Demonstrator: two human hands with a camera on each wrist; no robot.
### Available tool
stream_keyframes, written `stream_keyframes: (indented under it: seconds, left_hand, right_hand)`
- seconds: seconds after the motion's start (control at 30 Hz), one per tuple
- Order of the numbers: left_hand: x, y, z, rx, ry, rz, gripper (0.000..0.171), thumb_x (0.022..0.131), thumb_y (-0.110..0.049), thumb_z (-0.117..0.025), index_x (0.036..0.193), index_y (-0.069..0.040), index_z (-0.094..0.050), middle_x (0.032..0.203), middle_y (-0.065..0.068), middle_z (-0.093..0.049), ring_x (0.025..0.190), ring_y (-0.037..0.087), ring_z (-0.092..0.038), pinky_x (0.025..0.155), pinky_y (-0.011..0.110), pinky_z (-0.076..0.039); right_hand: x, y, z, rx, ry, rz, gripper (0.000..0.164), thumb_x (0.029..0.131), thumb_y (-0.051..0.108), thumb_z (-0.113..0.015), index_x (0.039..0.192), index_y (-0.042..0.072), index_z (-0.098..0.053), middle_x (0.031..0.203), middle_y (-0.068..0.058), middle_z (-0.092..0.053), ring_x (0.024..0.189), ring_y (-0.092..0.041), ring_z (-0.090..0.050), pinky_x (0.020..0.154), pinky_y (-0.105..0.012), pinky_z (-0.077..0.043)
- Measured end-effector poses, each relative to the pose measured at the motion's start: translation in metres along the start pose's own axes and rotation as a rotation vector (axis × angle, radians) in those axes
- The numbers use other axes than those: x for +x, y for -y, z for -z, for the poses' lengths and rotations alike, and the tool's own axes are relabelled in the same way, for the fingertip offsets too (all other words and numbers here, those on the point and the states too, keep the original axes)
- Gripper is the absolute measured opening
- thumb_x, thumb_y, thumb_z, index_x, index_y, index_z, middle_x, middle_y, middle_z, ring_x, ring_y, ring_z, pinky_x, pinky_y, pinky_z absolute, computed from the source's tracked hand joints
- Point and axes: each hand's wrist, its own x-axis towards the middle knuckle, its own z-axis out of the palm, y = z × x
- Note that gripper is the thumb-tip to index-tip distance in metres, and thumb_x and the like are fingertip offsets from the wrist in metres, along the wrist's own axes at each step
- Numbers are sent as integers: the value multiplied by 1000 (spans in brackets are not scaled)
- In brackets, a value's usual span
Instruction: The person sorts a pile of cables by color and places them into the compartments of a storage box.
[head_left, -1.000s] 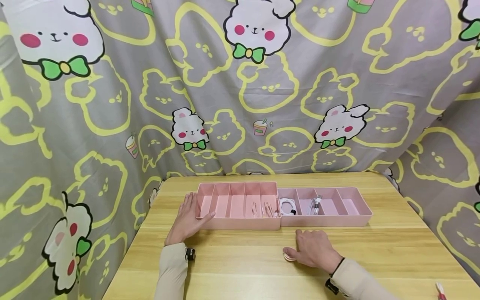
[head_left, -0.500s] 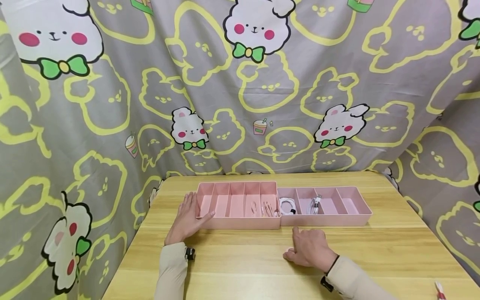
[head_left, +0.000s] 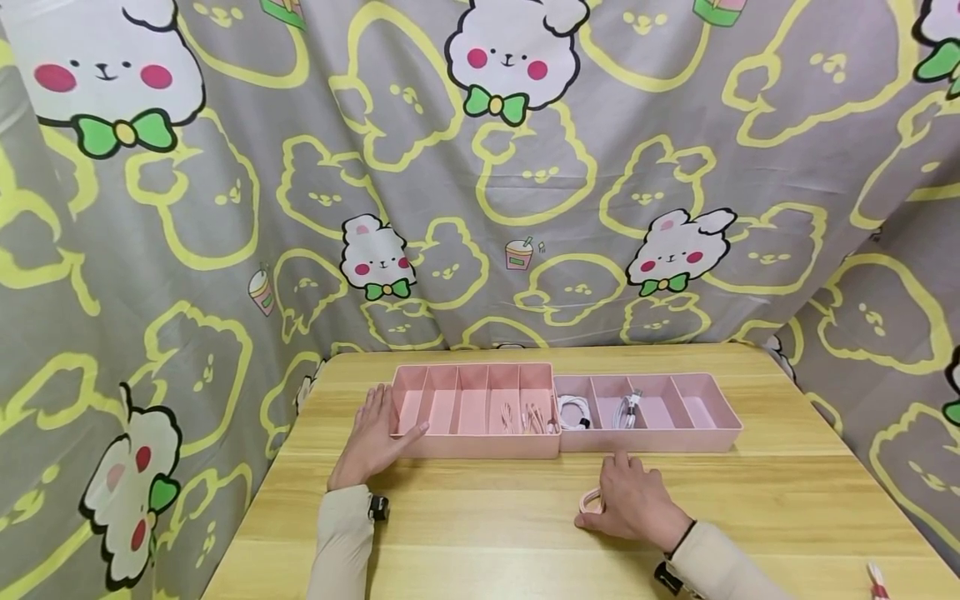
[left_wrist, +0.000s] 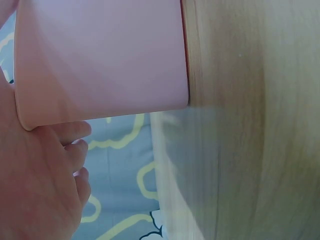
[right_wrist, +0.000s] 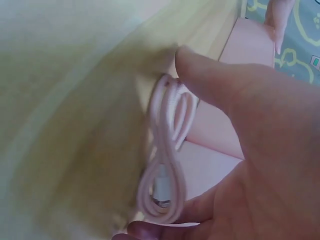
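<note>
My right hand (head_left: pixel 633 504) holds a coiled pink charging cable (right_wrist: pixel 165 135) between thumb and fingers, low over the table in front of the boxes. A pale connector shows inside the cable's loop in the right wrist view. My left hand (head_left: pixel 369 442) rests at the left end of the pink divided box (head_left: pixel 480 447), fingers along the end wall and thumb stretched along the front rim. Several pink cables (head_left: pixel 534 419) lie in that box's right compartments. Against its right end stands a paler pink divided box (head_left: pixel 652 441).
In the paler box, a white coiled cable (head_left: pixel 575 412) lies in the leftmost compartment and another white cable (head_left: pixel 628 410) in the one beside it. A white cable end with a red band (head_left: pixel 878 581) lies at the table's lower right. A patterned curtain (head_left: pixel 525 183) hangs behind the table.
My right hand has turned and lifted the pink cable slightly, so more of its loop shows now. The left hand and both boxes have stayed put.
</note>
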Motion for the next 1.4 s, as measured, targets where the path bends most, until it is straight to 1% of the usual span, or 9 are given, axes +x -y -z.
stream_keyframes:
  seconds: [0.1, 0.17, 0.3, 0.47, 0.6, 0.8, 0.97, 1.17, 1.4]
  left_hand:
    - [0, 0, 0, -2, 4, 1, 113, 94, -70, -56, 165, 3, -5, 173, 26, -6, 162, 43, 1, 131, 63, -6]
    - [0, 0, 1, -7, 10, 4, 113, 94, -70, -56, 165, 3, -4, 173, 26, -5, 162, 42, 3, 131, 62, -5]
    - [0, 0, 1, -13, 16, 6, 113, 95, -69, -57, 165, 2, -3, 173, 25, -3, 162, 42, 3, 131, 63, -5]
    - [0, 1, 0, -7, 13, 2, 114, 94, -70, -56, 165, 2, -3, 173, 25, -4, 162, 43, 1, 131, 63, -7]
    - [0, 1, 0, 0, 7, -3, 114, 94, -71, -55, 165, 2, -3, 173, 26, -5, 162, 43, -1, 130, 63, -9]
    - [0, 1, -1, 1, -1, -5, 113, 95, -69, -56, 165, 3, -4, 173, 26, -6, 162, 43, -1, 131, 63, -8]
    - [0, 2, -2, 8, -10, -10, 113, 94, -69, -56, 165, 3, -5, 173, 27, -8, 163, 42, 0, 131, 63, -10]
    - [0, 1, 0, 6, 0, -10, 115, 94, -72, -55, 164, 3, -4, 173, 26, -5, 163, 41, 2, 131, 62, -9]
    - [-1, 0, 1, -7, 9, -9, 115, 94, -72, -54, 164, 3, -3, 174, 25, -3, 163, 41, 3, 131, 63, -7]
  right_hand:
    - [0, -2, -1, 18, 0, -2, 75, 66, 71, -84, 87, 3, -60, 96, -14, -54, 84, -33, -60, 71, -57, -55]
    - [1, -2, -2, 28, -1, 8, 71, 67, 68, -85, 84, 5, -57, 95, -13, -53, 83, -31, -58, 71, -55, -55]
    - [1, -4, -3, 33, -4, 27, 73, 67, 66, -86, 90, 3, -58, 92, -11, -53, 83, -28, -56, 70, -52, -55]
    - [2, -5, -3, 25, -16, 47, 80, 66, 66, -86, 100, -1, -59, 95, -12, -55, 85, -27, -55, 73, -51, -54]
    - [2, -6, -3, 9, -39, 70, 80, 67, 65, -86, 102, -1, -60, 100, -13, -56, 90, -28, -57, 76, -52, -55]
    - [4, -7, -6, 11, -76, 109, 79, 64, 62, -89, 102, -1, -60, 106, -15, -58, 96, -28, -59, 75, -52, -57]
    - [4, -7, -7, 6, -113, 139, 86, 62, 59, -91, 111, -4, -62, 116, -19, -60, 104, -32, -62, 77, -53, -58]
    - [5, -7, -1, 20, -129, 168, 86, 62, 57, -92, 114, -6, -63, 118, -21, -59, 106, -33, -62, 79, -54, -59]
    - [7, -9, 6, 18, -130, 195, 91, 62, 60, -92, 120, -4, -62, 116, -19, -59, 101, -29, -61, 78, -50, -58]
